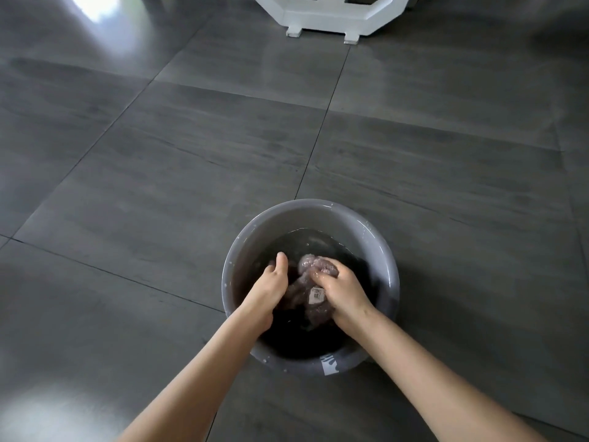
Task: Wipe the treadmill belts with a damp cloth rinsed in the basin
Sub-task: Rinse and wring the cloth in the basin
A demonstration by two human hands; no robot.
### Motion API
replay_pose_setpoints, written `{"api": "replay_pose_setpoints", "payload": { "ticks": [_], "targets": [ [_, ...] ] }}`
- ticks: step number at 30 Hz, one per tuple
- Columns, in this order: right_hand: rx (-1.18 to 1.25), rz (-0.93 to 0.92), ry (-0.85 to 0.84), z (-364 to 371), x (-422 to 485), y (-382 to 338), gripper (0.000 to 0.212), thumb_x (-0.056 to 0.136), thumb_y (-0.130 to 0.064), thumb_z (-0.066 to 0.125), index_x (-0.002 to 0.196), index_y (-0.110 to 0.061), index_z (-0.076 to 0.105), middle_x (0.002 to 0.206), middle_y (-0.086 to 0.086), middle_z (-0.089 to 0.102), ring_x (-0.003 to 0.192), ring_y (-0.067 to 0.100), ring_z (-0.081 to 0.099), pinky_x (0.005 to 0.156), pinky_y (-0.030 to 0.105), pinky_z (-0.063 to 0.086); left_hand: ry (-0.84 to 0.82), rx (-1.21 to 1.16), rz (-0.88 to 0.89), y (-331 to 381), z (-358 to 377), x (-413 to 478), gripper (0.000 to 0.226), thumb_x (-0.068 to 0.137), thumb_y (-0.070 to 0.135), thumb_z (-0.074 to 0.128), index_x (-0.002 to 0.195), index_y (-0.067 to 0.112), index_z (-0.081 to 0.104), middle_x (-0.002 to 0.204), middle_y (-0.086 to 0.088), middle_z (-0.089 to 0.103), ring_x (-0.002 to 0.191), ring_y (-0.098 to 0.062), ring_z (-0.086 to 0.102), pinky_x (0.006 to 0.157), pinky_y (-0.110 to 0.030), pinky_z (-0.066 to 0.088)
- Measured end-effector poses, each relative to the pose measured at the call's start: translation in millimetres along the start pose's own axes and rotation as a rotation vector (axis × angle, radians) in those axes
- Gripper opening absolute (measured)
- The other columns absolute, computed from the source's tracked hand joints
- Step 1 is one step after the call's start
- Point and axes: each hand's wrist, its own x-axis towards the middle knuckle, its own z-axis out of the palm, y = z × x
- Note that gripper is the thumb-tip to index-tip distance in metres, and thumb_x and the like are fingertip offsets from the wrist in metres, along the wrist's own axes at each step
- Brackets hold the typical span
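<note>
A round grey basin [384, 250] stands on the dark floor, holding dark water. Both my hands are down inside it. A wet purplish-grey cloth [310, 266] with a small white label is bunched between them at the water's surface. My left hand [271, 287] grips the cloth's left part, thumb pointing up. My right hand [342, 290] has its fingers curled over the right part of the cloth. Part of the cloth is hidden under water and under my hands. No treadmill belt is in view.
Large dark grey floor tiles [191, 154] surround the basin on all sides. A white angular base [331, 17] on small feet stands at the far top centre. Bright light reflections lie on the floor at top left and bottom left.
</note>
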Motion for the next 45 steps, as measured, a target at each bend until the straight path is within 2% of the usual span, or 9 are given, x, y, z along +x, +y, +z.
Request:
{"api": "replay_pose_setpoints", "payload": {
  "ticks": [3, 7, 13, 19, 23, 28, 34, 36, 45],
  "targets": [
    [0.252, 0.024, -0.079, 11.7, -30.5, -15.5, 0.011, 0.094, -0.006, 0.057, 0.099, -0.008, 0.067, 0.086, 0.009, 0.073, 0.076, 0.018, 0.07, 0.067, 0.028, 0.056, -0.139, -0.323, -0.128, 10.4, -0.9, -4.8, 0.075, 0.085, 0.074, 0.031, 0.094, 0.011, 0.072, 0.087, -0.009, 0.072, 0.074, -0.022, 0.071, 0.067, -0.032, 0.057],
    [-0.107, -0.208, 0.039, 23.8, -44.2, -18.2, 0.015, 0.092, -0.029, 0.062, 0.081, -0.018, 0.066, 0.073, -0.003, 0.071, 0.072, 0.009, 0.068, 0.068, 0.024, 0.054, -0.289, -0.468, -0.119, 10.9, 8.0, -6.8, 0.08, 0.086, 0.071, 0.031, 0.046, 0.009, 0.063, 0.05, -0.007, 0.062, 0.043, -0.018, 0.061, 0.043, -0.022, 0.05],
    [-0.505, -0.366, 0.252, 26.4, -36.8, -8.9, 0.039, 0.092, -0.049, 0.051, 0.072, -0.017, 0.06, 0.07, -0.002, 0.068, 0.071, 0.014, 0.065, 0.07, 0.035, 0.053, 0.014, -0.554, -0.04, 15.3, 20.6, -5.6, 0.042, 0.096, 0.052, 0.037, 0.099, 0.017, 0.061, 0.069, -0.001, 0.062, 0.055, -0.015, 0.059, 0.043, -0.02, 0.043],
    [-0.693, -0.381, 0.243, 25.0, -19.8, -6.4, 0.04, 0.1, -0.036, 0.038, 0.091, -0.01, 0.067, 0.092, 0.009, 0.072, 0.09, 0.028, 0.065, 0.075, 0.034, 0.047, 0.157, -0.5, -0.053, 23.2, 23.6, -9.6, 0.031, 0.097, 0.031, 0.043, 0.077, 0.015, 0.058, 0.067, -0.004, 0.058, 0.058, -0.021, 0.053, 0.058, -0.026, 0.043],
    [-0.983, -0.314, 0.239, 14.1, 0.4, -9.3, 0.042, 0.102, -0.031, 0.033, 0.094, -0.004, 0.064, 0.097, 0.016, 0.07, 0.096, 0.036, 0.063, 0.075, 0.035, 0.043, 0.177, -0.381, -0.061, 18.1, 23.2, -12.6, 0.031, 0.096, 0.021, 0.042, 0.069, 0.014, 0.056, 0.058, -0.002, 0.053, 0.045, -0.017, 0.048, 0.042, -0.018, 0.038],
    [-1.261, -0.253, 0.278, 0.0, 29.4, 1.4, 0.039, 0.1, -0.039, 0.041, 0.115, -0.005, 0.053, 0.122, 0.02, 0.055, 0.112, 0.036, 0.053, 0.087, 0.038, 0.041, 0.106, -0.191, -0.068, 19.5, 10.8, -15.0, 0.031, 0.097, 0.027, 0.036, 0.081, 0.009, 0.057, 0.089, -0.013, 0.064, 0.082, -0.031, 0.063, 0.087, -0.042, 0.052],
    [-1.655, -0.435, -0.145, -7.1, 19.8, 20.0, 0.074, 0.088, -0.06, 0.048, 0.15, -0.03, 0.021, 0.156, 0.015, 0.016, 0.139, 0.039, 0.021, 0.107, 0.055, 0.024, 0.117, -0.168, -0.07, 27.0, -22.1, -23.1, 0.026, 0.098, 0.037, 0.032, 0.111, 0.027, 0.052, 0.119, 0.0, 0.055, 0.101, -0.024, 0.055, 0.071, -0.034, 0.047],
    [-1.781, -0.367, -0.065, -10.0, 23.8, 20.5, 0.073, 0.091, -0.053, 0.049, 0.151, -0.032, 0.014, 0.157, 0.018, 0.01, 0.138, 0.042, 0.019, 0.106, 0.055, 0.025, 0.114, -0.204, -0.098, 28.8, -26.3, -24.9, 0.035, 0.099, 0.038, 0.034, 0.131, 0.032, 0.046, 0.132, 0.003, 0.05, 0.116, -0.024, 0.05, 0.089, -0.044, 0.044],
    [-1.642, -0.247, -0.029, -5.1, 19.4, 14.0, 0.048, 0.089, -0.016, 0.052, 0.135, -0.014, 0.039, 0.131, 0.018, 0.044, 0.118, 0.037, 0.044, 0.087, 0.039, 0.046, 0.032, -0.215, -0.191, 25.6, -19.5, -32.2, 0.053, 0.099, 0.045, 0.034, 0.144, 0.017, 0.033, 0.147, -0.009, 0.037, 0.132, -0.035, 0.036, 0.103, -0.057, 0.029]
  ]
}}
